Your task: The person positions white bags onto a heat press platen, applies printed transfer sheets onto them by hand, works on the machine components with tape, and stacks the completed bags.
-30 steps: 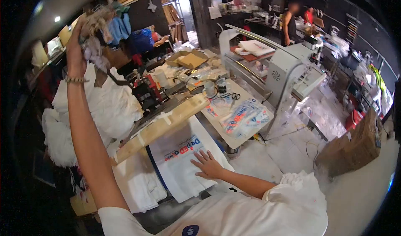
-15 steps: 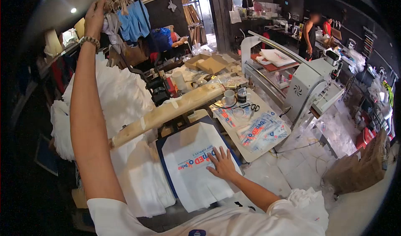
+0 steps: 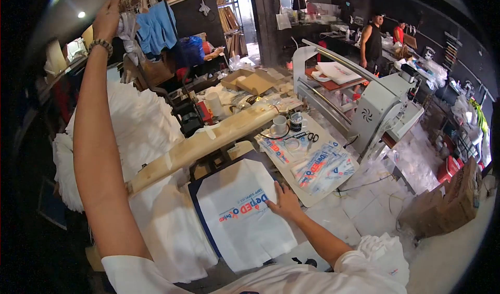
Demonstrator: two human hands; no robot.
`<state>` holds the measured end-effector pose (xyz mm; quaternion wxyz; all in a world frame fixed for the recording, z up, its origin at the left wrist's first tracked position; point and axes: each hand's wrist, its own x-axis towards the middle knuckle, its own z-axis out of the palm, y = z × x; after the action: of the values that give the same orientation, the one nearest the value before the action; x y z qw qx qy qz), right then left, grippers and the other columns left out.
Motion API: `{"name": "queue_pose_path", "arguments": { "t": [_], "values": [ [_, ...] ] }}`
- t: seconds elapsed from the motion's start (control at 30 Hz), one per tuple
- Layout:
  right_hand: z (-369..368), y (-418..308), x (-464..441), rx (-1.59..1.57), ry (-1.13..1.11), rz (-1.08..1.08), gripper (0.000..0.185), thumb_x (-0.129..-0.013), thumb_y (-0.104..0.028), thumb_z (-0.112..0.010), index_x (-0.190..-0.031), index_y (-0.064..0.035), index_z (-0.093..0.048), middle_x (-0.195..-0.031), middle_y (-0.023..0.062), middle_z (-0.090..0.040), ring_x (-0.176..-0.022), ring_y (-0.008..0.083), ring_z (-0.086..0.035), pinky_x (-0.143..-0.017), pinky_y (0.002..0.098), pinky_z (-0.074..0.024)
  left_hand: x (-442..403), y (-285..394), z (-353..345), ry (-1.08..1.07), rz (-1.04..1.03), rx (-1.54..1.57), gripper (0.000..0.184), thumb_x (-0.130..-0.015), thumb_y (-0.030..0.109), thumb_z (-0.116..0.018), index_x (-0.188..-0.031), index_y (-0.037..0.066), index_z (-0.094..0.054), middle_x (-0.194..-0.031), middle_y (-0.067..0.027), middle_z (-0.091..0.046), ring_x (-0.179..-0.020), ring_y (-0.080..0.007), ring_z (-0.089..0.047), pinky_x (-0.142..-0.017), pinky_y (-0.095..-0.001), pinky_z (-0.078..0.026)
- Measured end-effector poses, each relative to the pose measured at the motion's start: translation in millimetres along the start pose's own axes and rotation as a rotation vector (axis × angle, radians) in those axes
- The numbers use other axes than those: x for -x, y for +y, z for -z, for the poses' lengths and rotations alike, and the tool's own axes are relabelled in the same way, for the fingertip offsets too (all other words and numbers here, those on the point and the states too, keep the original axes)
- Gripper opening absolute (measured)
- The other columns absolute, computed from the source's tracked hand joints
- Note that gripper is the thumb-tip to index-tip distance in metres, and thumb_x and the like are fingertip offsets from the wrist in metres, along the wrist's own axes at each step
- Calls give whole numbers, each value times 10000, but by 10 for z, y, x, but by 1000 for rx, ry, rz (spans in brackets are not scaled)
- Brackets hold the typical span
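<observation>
A white fabric piece (image 3: 245,242) with blue and red "DepED" lettering lies spread on a dark blue-edged board (image 3: 200,203). My right hand (image 3: 287,204) rests at its right edge, fingers apart, the thumb beside the print. High at the upper left, my left hand (image 3: 108,20) is raised with a beaded bracelet on the wrist. Its fingers look curled, and whatever they grip is hidden behind them. A long padded beam (image 3: 208,140) with pale tape crosses just behind the board. Plain white fabric (image 3: 166,226) is piled left of the board.
At right, a side board (image 3: 312,153) bears printed sheets, scissors (image 3: 312,137), a tape roll and two mugs. A grey machine (image 3: 377,106) stands beyond. Large white fabric stacks (image 3: 125,117) rise at left. A cardboard box (image 3: 442,200) sits lower right. Two people (image 3: 371,41) stand far back.
My right hand has slid rightward off the lettering to the fabric's right edge, uncovering the print. My left hand stays raised. The whole view has shifted slightly.
</observation>
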<state>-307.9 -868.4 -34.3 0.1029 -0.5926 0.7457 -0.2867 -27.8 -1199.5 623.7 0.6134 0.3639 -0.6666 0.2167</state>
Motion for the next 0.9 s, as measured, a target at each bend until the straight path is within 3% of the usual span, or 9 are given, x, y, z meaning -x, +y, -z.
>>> {"name": "queue_pose_path", "arguments": {
  "t": [0.03, 0.2, 0.33, 0.43, 0.5, 0.57, 0.63, 0.73, 0.9],
  "values": [
    [60, -36, 1, -5, -20, 11, 958, -826, -592, -652, -1497, -1, -308, -1308, 284, -513, -1087, 467, -587, -906, 511, -503, -43, -47, -21, -2, 1, 5, 734, -923, 701, -409, -1326, 128, -628, -1351, -195, -596, -1272, -426, -516, -1082, -447, -376],
    [147, -41, 20, -117, -36, -25, 987, -834, -612, -634, -1514, 3, -269, -1269, 287, -525, -1127, 451, -568, -944, 501, -482, -186, -253, -114, -65, -15, 55, 743, -926, 700, -423, -1340, 114, -614, -1381, -184, -578, -1293, -407, -505, -1087, -423, -373],
    [48, 26, 4, -187, 11, 7, 989, -840, -622, -630, -1512, 13, -279, -1246, 275, -538, -1134, 435, -566, -941, 497, -480, -148, -271, -158, -11, -11, 108, 740, -953, 652, -444, -1317, 29, -609, -1310, -212, -624, -1245, -318, -574, -1045, -376, -412],
    [75, 1, 7, -150, -12, -44, 943, -873, -615, -586, -1509, 15, -289, -1224, 270, -548, -1123, 425, -574, -929, 489, -493, -448, -580, -272, -262, 159, 60, 713, -985, 616, -428, -1324, 13, -602, -1303, -211, -629, -1252, -287, -571, -1042, -366, -418],
    [50, 14, 8, -151, -27, -66, 928, -882, -605, -571, -1515, 8, -281, -1231, 271, -545, -1128, 427, -572, -934, 491, -492, -615, -1085, -490, -196, -5, -25, 726, -990, 623, -412, -1367, 24, -573, -1366, -191, -589, -1295, -281, -537, -1079, -362, -388],
    [104, -22, -2, -140, -93, -108, 915, -883, -597, -556, -1522, -9, -269, -1254, 271, -535, -1141, 428, -567, -940, 496, -491, -542, -1118, -619, 32, -247, -6, 740, -988, 634, -407, -1394, 32, -552, -1408, -179, -561, -1322, -275, -514, -1102, -358, -368],
    [119, -24, 0, -147, -81, -117, 913, -883, -602, -549, -1523, -15, -266, -1260, 270, -532, -1143, 428, -566, -942, 497, -491, -349, -764, -467, 13, -91, 180, 744, -995, 629, -395, -1440, 42, -501, -1470, -156, -506, -1373, -283, -460, -1139, -360, -326],
    [76, -26, 20, -169, -70, -102, 905, -886, -612, -530, -1522, -26, -262, -1262, 266, -532, -1142, 428, -568, -935, 501, -496, -366, -757, -472, -42, 11, 209, 729, -1002, 612, -397, -1450, 43, -486, -1479, -151, -498, -1386, -276, -447, -1148, -353, -314],
    [123, -47, 21, -146, -54, -96, 865, -891, -572, -556, -1514, -38, -282, -1240, 262, -543, -1102, 427, -588, -895, 502, -509, -472, -939, -503, -92, -68, 230, 709, -1012, 587, -392, -1447, 35, -484, -1482, -169, -488, -1391, -290, -439, -1155, -353, -307]
  ]
}}
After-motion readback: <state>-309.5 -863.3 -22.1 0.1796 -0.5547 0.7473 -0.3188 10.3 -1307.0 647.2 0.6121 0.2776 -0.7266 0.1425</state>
